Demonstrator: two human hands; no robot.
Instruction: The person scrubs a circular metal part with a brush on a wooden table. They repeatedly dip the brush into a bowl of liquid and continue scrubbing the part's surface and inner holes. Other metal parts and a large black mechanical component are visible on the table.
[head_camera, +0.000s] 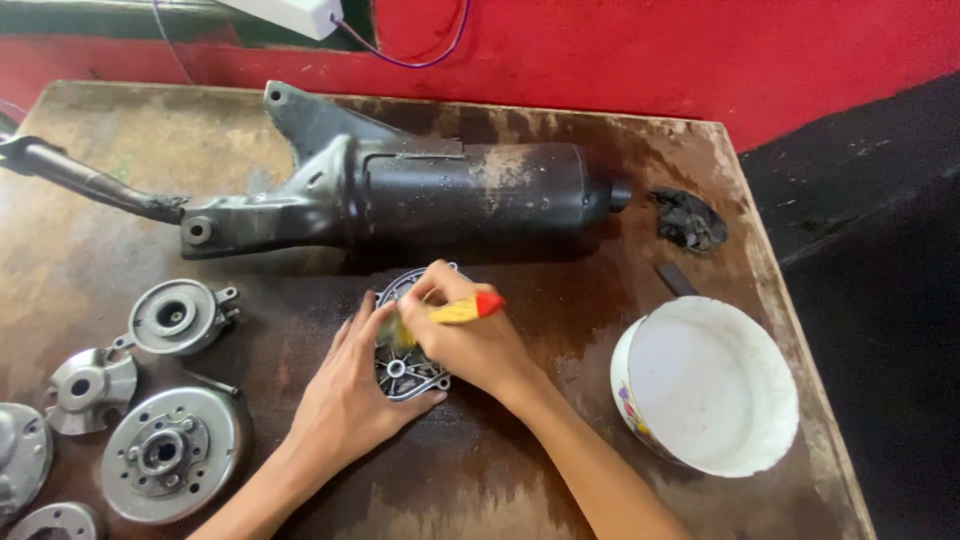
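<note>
A: What is being worked on?

B: A round, dark metal cover plate with holes (405, 368) is lying flat near the middle of the worn brown wooden table (90, 260), just in front of the long black exhaust muffler (440, 195). The plate is pressed down by the left hand (350, 400), fingers spread flat over its left rim. A small brush with a yellow and red handle (462, 310) is gripped by the right hand (475, 340), fingers closed around it, bristles on the plate.

A: How far does the cleaning seem to be?

B: It is judged to be midway: the plate looks dark and grimy, while several silvery round engine parts (170, 450) at the near left appear cleaner. A white plastic bowl (705, 385) is set at the right; its contents cannot be made out.
</note>
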